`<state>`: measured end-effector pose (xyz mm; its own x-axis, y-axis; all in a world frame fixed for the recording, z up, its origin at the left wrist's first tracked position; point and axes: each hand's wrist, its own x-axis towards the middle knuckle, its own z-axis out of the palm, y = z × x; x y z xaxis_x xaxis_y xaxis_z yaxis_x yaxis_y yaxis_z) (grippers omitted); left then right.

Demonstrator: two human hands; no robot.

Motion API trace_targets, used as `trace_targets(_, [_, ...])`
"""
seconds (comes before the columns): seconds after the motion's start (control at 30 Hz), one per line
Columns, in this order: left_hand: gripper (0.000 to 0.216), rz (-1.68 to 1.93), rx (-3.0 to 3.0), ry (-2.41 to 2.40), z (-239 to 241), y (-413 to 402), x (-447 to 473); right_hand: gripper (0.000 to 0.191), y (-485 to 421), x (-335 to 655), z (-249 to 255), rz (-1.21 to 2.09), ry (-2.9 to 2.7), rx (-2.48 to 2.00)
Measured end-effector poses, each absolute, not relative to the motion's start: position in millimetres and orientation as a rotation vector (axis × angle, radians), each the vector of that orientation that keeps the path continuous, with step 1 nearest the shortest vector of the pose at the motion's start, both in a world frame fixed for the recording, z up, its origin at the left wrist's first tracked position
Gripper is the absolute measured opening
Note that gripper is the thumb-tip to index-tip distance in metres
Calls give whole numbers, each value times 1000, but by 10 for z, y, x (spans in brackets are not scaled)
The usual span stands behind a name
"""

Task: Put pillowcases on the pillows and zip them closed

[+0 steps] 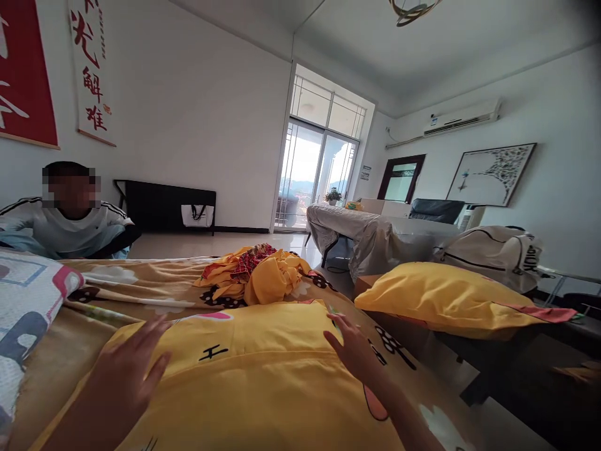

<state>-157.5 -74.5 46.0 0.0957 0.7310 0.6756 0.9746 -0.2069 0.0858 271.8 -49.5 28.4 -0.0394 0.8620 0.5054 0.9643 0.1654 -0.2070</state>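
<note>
Both hands lie on the large yellow pillow with black printed marks. It rests on the bed, over the tan bed cover with cartoon print, directly before the person. The left hand is at the pillow's 9 o'clock edge and the right hand at its 2 o'clock edge. The grip of each hand is open, with fingers spread flat on the cloth and holding nothing. I judge the step to be smoothing the pillow. A next move would call for even pressure from both palms, outward to the edges. At 12 o'clock lies a crumpled heap of yellow and red cloth. At 10 o'clock another person sits.
</note>
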Motion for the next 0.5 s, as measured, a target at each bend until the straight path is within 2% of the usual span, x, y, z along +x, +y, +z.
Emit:
trace_targets(0.1, [51, -507, -2372, -1792, 844, -62, -886, 41, 52, 1980, 713, -145, -2129, -1475])
trace_targets(0.17, [53, -448, -2421, -1798, 839, 305, -499, 40, 313, 1617, 697, -121, -2168, -1466])
trace_targets(0.37, [50, -252, -2473, -1944, -281, 617, -251, 35, 595, 1188, -261, 29, -2271, -1595])
trace_targets(0.5, [50, -189, -2494, -1922, -531, 641, -570, 40, 751, 1416, -456, 94, -2321, -1635])
